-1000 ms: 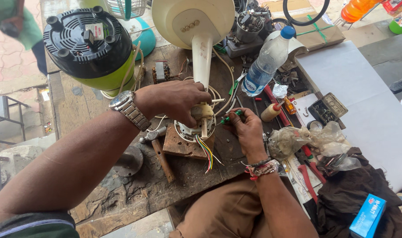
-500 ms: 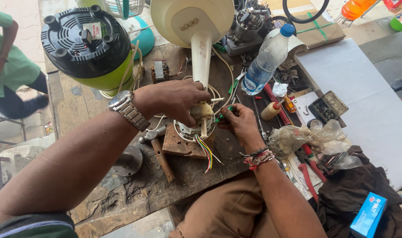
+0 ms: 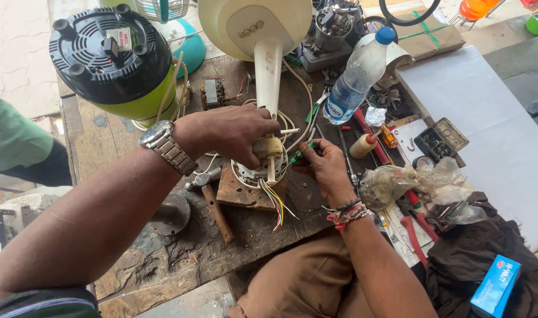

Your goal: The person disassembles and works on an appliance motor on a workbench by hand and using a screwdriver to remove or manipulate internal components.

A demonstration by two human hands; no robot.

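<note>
Fan stand, cream, lies on the bench with its joint end over a round motor part on a wood block. Left hand is wrapped around the joint. Right hand, just right of the joint, pinches a green-handled screwdriver, tip toward the joint. Coloured wires trail below. Water bottle stands right of the stand, green-and-black appliance left.
</note>
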